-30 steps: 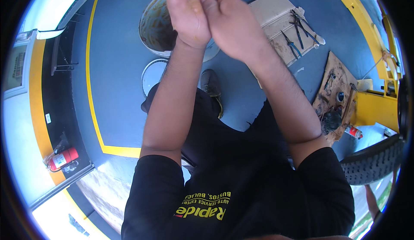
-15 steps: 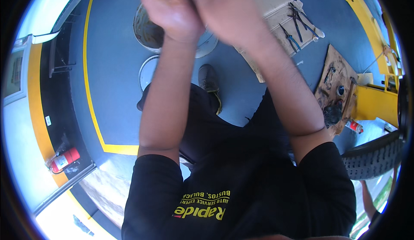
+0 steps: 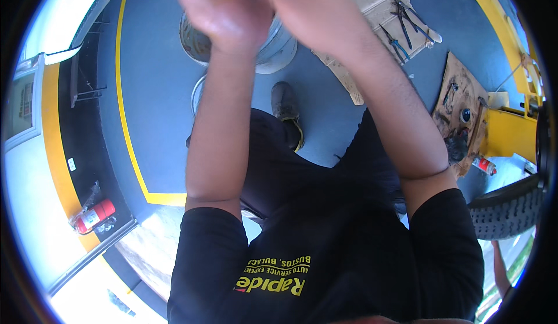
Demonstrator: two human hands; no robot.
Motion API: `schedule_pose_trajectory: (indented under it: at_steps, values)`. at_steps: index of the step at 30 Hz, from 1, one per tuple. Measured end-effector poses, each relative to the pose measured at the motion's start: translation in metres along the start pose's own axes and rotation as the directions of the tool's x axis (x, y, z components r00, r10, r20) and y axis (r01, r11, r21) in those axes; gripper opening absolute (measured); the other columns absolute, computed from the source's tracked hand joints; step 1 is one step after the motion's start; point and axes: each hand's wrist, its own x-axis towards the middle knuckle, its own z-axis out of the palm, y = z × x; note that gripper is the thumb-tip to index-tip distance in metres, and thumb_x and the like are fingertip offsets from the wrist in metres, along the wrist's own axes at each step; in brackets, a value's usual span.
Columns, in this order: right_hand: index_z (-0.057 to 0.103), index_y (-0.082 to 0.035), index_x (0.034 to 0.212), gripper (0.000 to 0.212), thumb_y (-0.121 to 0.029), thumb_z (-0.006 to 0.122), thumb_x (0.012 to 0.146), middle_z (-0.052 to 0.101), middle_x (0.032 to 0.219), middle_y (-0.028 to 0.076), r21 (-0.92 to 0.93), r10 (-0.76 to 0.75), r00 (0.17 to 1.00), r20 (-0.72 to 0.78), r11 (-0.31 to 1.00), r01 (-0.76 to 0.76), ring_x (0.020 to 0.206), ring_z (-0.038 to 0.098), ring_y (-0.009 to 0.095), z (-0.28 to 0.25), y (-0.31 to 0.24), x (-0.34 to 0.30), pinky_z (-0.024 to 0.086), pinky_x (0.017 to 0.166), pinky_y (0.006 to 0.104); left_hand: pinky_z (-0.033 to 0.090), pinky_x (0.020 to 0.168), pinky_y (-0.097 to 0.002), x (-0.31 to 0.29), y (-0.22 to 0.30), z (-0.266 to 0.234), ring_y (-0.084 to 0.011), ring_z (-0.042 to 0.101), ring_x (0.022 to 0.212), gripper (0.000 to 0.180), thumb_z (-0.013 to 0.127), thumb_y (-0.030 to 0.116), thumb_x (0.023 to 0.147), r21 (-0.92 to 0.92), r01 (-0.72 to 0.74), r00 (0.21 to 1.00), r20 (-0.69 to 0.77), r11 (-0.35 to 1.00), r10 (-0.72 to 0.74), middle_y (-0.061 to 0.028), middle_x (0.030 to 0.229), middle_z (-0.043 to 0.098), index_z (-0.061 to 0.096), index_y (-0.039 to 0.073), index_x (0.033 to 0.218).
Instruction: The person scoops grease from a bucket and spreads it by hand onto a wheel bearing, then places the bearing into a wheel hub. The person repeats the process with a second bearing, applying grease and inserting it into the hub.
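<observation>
Both of my hands are raised together at the top of the view, partly cut off by its upper edge. My left hand (image 3: 229,13) has its thumb stretched out to the side, and its palm is against the other hand. Over its inner side lies my right hand (image 3: 317,15); its fingertips are hidden or out of the picture. No object shows in either hand. Behind them on the floor stands a round metal container (image 3: 278,53), with stained inner walls at its left.
Several pliers (image 3: 402,21) lie on flattened cardboard (image 3: 369,4). To the right are a stained board (image 3: 450,106) with small parts, a spray can (image 3: 484,165), a yellow lift arm (image 3: 511,132) and a tyre (image 3: 505,213). A fire extinguisher (image 3: 96,216) is at the left wall.
My hands remain pressed together and have shifted slightly upward in the view. The floor objects appear a little displaced as my head moves.
</observation>
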Motion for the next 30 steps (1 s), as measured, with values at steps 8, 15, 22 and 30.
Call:
schedule_pose_trajectory:
  at_steps: [8, 15, 22, 30]
  values:
    - [0.063, 0.008, 0.11, 0.034, -0.023, 0.05, 0.109, 0.07, 0.093, 0.026, 0.027, -0.023, 1.0, -0.007, 0.999, 0.023, 0.09, 0.071, 0.035, -0.002, -0.008, -0.004, 0.054, 0.079, 0.0426, 0.033, 0.12, -0.048, -0.011, 0.001, 0.038, -0.0369, 0.041, 0.145, 0.104, 0.028, 0.084, 0.095, 0.051, 0.073, 0.983, -0.174, 0.996, -0.063, -0.0228, 0.156, 0.044, 0.034, 0.002, 0.159]
    - [0.062, 0.006, 0.115, 0.036, -0.026, 0.049, 0.108, 0.07, 0.098, 0.028, -0.16, 0.024, 0.997, -0.069, 0.986, -0.035, 0.095, 0.07, 0.044, 0.002, -0.014, -0.006, 0.053, 0.085, 0.0462, 0.035, 0.119, -0.05, -0.008, -0.001, 0.016, -0.0374, 0.042, 0.145, 0.107, 0.031, 0.087, 0.093, -0.176, 0.07, 0.995, -0.064, 0.982, -0.083, -0.0227, 0.157, 0.041, 0.031, 0.005, 0.161]
    - [0.06, 0.01, 0.099, 0.04, -0.029, 0.052, 0.106, 0.068, 0.085, 0.032, -0.152, -0.091, 0.991, -0.099, 0.986, 0.075, 0.085, 0.07, 0.046, 0.004, 0.002, 0.004, 0.054, 0.077, 0.0504, 0.037, 0.117, -0.0484, -0.01, 0.006, -0.03, -0.0363, 0.044, 0.142, 0.112, 0.028, 0.09, 0.09, -0.167, 0.146, 0.988, 0.071, 0.975, -0.136, -0.0228, 0.152, 0.046, 0.043, -0.004, 0.149]
    - [0.061, 0.009, 0.098, 0.04, -0.029, 0.055, 0.105, 0.067, 0.085, 0.032, -0.217, -0.16, 0.982, -0.101, 0.967, 0.135, 0.08, 0.07, 0.046, 0.012, 0.007, -0.006, 0.052, 0.074, 0.0502, 0.036, 0.116, -0.0449, -0.002, -0.005, -0.087, -0.0318, 0.046, 0.139, 0.112, 0.025, 0.093, 0.088, -0.078, 0.162, 0.936, 0.328, 0.984, -0.128, -0.0188, 0.15, 0.046, 0.038, 0.004, 0.155]
